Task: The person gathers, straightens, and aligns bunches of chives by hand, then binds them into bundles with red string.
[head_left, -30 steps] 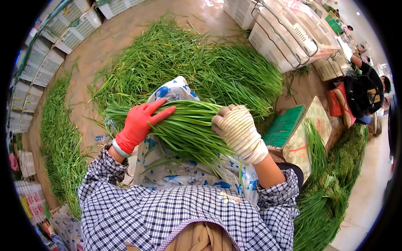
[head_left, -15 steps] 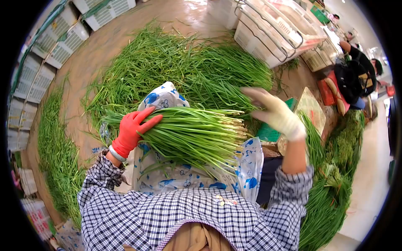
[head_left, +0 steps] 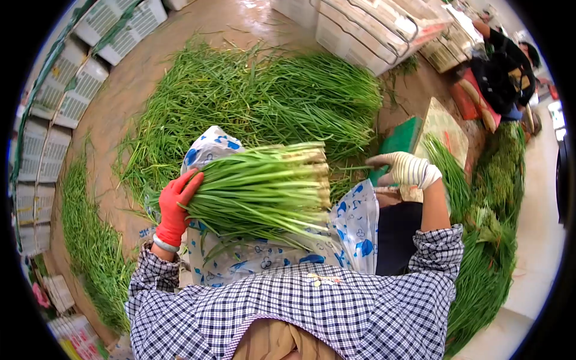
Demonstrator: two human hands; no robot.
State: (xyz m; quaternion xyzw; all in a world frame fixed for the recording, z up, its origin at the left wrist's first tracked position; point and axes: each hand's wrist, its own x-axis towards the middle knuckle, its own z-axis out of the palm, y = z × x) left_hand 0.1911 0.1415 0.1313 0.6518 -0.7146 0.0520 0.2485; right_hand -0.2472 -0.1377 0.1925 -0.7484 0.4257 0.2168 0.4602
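The broad pile of loose green stalks (head_left: pixel 252 99) spreads over the floor ahead and looks unchanged from a second ago, though the whole view has shifted a little. Along the right side runs a long heap of greens (head_left: pixel 486 270), with a white crate (head_left: pixel 360 39) standing beyond the pile's far right end. A blue-printed plastic sheet (head_left: pixel 358 237) covers the person's lap, and above it lies the bundle of green stalks (head_left: pixel 258 192), leaves to the left and pale cut ends to the right. A second ago the right hand covered that end; now the ends show bare and lie more nearly in line than half a second ago. The left hand (head_left: pixel 177 204), in a red glove, remains clasped over the leafy end. The right hand (head_left: pixel 405 169), in a pale striped glove, is off the bundle, out to the right just beside the green board (head_left: pixel 399 141). A thin green stem (head_left: pixel 355 168) reaches its fingertips; whether they pinch it, I cannot tell.
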